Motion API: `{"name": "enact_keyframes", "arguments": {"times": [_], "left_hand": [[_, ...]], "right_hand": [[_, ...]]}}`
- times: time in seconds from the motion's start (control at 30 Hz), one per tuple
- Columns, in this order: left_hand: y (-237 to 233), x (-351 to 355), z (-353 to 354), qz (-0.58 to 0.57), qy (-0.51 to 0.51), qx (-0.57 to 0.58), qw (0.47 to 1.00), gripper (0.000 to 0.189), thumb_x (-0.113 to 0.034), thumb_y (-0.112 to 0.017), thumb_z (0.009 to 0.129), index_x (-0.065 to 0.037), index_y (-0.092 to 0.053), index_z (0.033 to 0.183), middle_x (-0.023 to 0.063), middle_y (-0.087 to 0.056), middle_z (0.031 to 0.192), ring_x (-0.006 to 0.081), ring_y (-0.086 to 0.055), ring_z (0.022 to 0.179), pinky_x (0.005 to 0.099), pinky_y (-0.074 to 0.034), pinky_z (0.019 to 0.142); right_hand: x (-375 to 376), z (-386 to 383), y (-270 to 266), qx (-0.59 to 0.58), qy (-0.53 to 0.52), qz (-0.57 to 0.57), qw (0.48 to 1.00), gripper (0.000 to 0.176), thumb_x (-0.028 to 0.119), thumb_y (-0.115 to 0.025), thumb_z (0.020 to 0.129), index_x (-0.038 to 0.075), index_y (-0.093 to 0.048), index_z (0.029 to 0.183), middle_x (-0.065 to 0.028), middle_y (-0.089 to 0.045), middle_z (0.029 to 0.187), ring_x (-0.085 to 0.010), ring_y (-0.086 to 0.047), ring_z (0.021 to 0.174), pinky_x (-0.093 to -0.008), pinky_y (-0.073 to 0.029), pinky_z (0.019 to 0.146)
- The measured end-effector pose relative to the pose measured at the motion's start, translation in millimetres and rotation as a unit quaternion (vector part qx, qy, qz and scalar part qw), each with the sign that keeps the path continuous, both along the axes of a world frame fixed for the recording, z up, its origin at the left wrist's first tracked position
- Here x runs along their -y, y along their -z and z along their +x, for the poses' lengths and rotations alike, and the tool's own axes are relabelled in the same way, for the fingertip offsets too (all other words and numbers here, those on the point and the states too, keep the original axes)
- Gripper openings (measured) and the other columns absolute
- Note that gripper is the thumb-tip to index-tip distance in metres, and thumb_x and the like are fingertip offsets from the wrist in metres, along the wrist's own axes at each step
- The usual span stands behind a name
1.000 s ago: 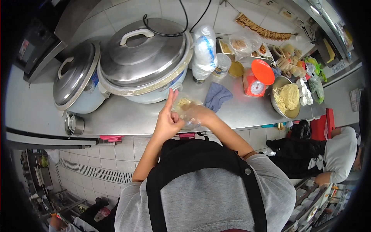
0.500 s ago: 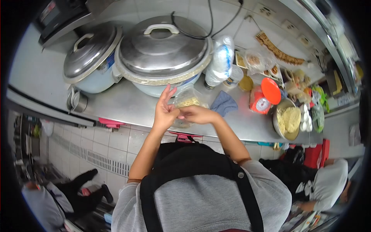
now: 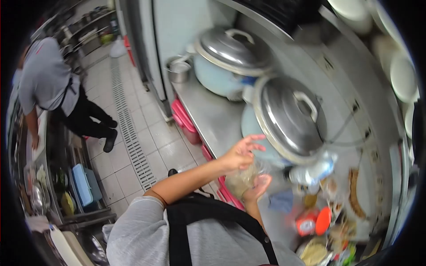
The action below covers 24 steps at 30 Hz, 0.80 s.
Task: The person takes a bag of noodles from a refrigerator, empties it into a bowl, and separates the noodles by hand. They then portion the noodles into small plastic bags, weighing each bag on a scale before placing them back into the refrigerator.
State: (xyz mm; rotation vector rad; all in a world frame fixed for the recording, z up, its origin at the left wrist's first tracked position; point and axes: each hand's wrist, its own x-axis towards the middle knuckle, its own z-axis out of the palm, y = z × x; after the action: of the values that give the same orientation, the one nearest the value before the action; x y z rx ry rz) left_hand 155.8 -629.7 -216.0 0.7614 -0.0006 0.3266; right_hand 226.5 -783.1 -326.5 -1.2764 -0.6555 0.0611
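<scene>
My left hand [image 3: 242, 155] is raised above the steel counter, its fingers spread apart and nothing visible in them. Lower and to the right, my right hand [image 3: 258, 186] has its palm turned up and its fingers apart, somewhat blurred. The two hands do not touch. A clear plastic bag [image 3: 241, 181] with pale contents lies on the counter edge, below my left hand and beside my right. A large lidded pot [image 3: 288, 115] stands just beyond my left hand. The blue cloth [image 3: 281, 201] is to the right of my right hand.
A smaller lidded pot [image 3: 235, 51] and a metal cup [image 3: 179, 71] stand farther along the counter [image 3: 202, 111]. At the lower right are a red scale [image 3: 307, 224] and a bowl of noodles [image 3: 314, 252]. Another person [image 3: 49, 80] stands at the left beyond the tiled floor.
The view has swung left and tilted. My hands, which were together at the fingers, are now apart, and my right hand has turned palm up.
</scene>
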Motion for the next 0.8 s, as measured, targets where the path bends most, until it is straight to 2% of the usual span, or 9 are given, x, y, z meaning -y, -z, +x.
{"name": "enact_keyframes", "arguments": {"times": [0.17,0.27,0.37,0.47,0.57,0.63,0.67,0.7,0.8], "left_hand": [[-31.1,-69.5,-55.7,0.077,-0.016,-0.009,0.997,0.075,0.016,-0.042,0.067,-0.011,-0.034,0.137,0.0075,-0.047,0.114,0.0007,-0.036,0.046,0.0166,-0.032,0.041],[-21.8,-123.5,-95.1,0.142,-0.043,-0.055,0.987,0.071,0.015,-0.042,0.067,-0.01,-0.038,0.133,0.0067,-0.047,0.111,0.0007,-0.038,0.049,0.0155,-0.034,0.044],[-29.8,-201.1,-139.5,0.277,-0.151,-0.023,0.949,0.057,0.005,-0.058,0.075,-0.01,-0.045,0.128,0.0041,-0.049,0.104,0.0012,-0.045,0.057,0.0153,-0.04,0.053],[-86.9,-320.8,-173.2,0.435,-0.431,-0.005,0.79,0.058,-0.01,-0.074,0.072,-0.008,-0.047,0.123,0.0037,-0.049,0.104,0.0082,-0.052,0.077,0.0219,-0.044,0.059],[-160.2,-446.8,-190.9,0.56,-0.624,-0.091,0.538,0.065,-0.035,-0.066,0.08,0.001,-0.041,0.127,0.0194,-0.044,0.119,0.0295,-0.048,0.11,0.0354,-0.042,0.09],[-188.2,-538.6,-172.6,0.56,-0.7,-0.117,0.427,0.075,-0.04,-0.061,0.083,0.01,-0.032,0.131,0.0258,-0.038,0.126,0.0374,-0.041,0.119,0.0407,-0.035,0.1],[-203.8,-574.8,-166.0,0.581,-0.686,-0.147,0.412,0.082,-0.038,-0.061,0.083,0.014,-0.022,0.134,0.0302,-0.038,0.123,0.0435,-0.042,0.113,0.0442,-0.034,0.099],[-224.7,-586.9,-169.9,0.579,-0.617,-0.199,0.494,0.081,-0.044,-0.057,0.085,0.016,-0.026,0.131,0.0312,-0.033,0.13,0.0396,-0.038,0.121,0.0404,-0.035,0.101],[-252.6,-609.3,-171.3,0.544,-0.668,-0.171,0.478,0.064,-0.045,-0.061,0.082,0.011,-0.044,0.109,0.0269,-0.052,0.111,0.0367,-0.055,0.1,0.0403,-0.046,0.085]], "right_hand": [[-112.8,-77.2,-69.4,0.215,-0.1,-0.199,0.951,0.033,0.025,-0.058,0.084,-0.001,-0.047,0.101,-0.0049,-0.053,0.083,-0.0172,-0.053,0.071,-0.031,-0.042,0.063],[-185.2,-91.2,-33.7,0.125,-0.253,-0.132,0.95,0.029,0.022,-0.057,0.083,-0.004,-0.052,0.096,-0.0092,-0.059,0.089,-0.0196,-0.058,0.078,-0.032,-0.045,0.068],[-258.8,-133.2,-45.6,0.071,-0.203,-0.084,0.973,0.02,0.017,-0.053,0.09,-0.002,-0.057,0.09,-0.0034,-0.058,0.081,-0.0129,-0.054,0.074,-0.0275,-0.043,0.067],[-319.0,-155.4,-62.3,0.054,-0.147,-0.081,0.984,0.022,0.017,-0.049,0.096,-0.001,-0.058,0.088,0.002,-0.054,0.076,-0.007,-0.047,0.073,-0.0232,-0.039,0.064],[-358.2,-156.5,-82.9,0.063,-0.122,-0.062,0.989,0.024,0.019,-0.048,0.096,-0.001,-0.057,0.087,0.0012,-0.054,0.076,-0.0064,-0.045,0.068,-0.0225,-0.038,0.059],[-382.4,-161.8,-99.5,0.055,-0.117,-0.043,0.991,0.023,0.016,-0.048,0.096,-0.003,-0.058,0.088,-0.0016,-0.058,0.078,-0.0078,-0.049,0.07,-0.0236,-0.041,0.062],[-395.0,-163.5,-108.2,0.045,-0.113,-0.027,0.992,0.022,0.014,-0.048,0.095,-0.004,-0.059,0.09,-0.0044,-0.062,0.081,-0.0092,-0.053,0.072,-0.0247,-0.044,0.064],[-407.2,-165.1,-117.9,0.049,-0.121,-0.022,0.991,0.024,0.015,-0.048,0.096,-0.004,-0.059,0.09,-0.0043,-0.062,0.082,-0.009,-0.053,0.073,-0.0241,-0.043,0.066],[-455.0,-159.6,-119.6,0.032,-0.129,0.01,0.991,0.025,0.017,-0.048,0.096,-0.004,-0.06,0.089,-0.0034,-0.062,0.081,-0.0086,-0.053,0.073,-0.024,-0.043,0.067]]}}
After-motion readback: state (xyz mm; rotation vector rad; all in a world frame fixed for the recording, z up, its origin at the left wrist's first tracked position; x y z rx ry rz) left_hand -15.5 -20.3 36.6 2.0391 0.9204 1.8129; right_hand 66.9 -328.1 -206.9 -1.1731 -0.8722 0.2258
